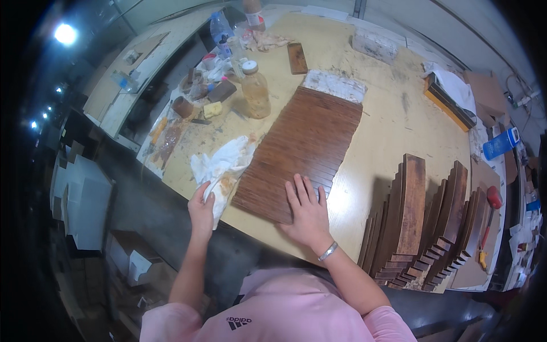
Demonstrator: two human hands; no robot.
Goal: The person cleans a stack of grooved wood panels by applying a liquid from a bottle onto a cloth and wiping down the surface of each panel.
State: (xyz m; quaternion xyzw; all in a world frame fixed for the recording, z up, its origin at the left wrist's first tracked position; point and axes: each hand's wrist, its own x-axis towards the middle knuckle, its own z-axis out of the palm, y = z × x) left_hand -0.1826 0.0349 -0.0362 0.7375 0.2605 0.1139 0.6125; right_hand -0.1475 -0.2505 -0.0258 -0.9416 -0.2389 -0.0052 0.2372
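Dark brown wooden strips (302,142) lie side by side as a flat panel on the pale worktable. My right hand (307,214) rests palm down on the panel's near right corner, its fingers spread. A silver bracelet (328,251) circles that wrist. At the table's near edge, my left hand (201,211) pinches a stained white cloth (223,165), which spreads over the tabletop just left of the panel. A white, paint-smeared board (336,86) shows beyond the panel's far end.
Stacked brown wooden pieces (411,211) stand at the right. A jar of yellowish liquid (255,94), a yellow sponge (212,110) and a dark block (222,91) sit at the left. A small brown board (297,58) lies farther back. A blue bottle (501,143) is at the far right.
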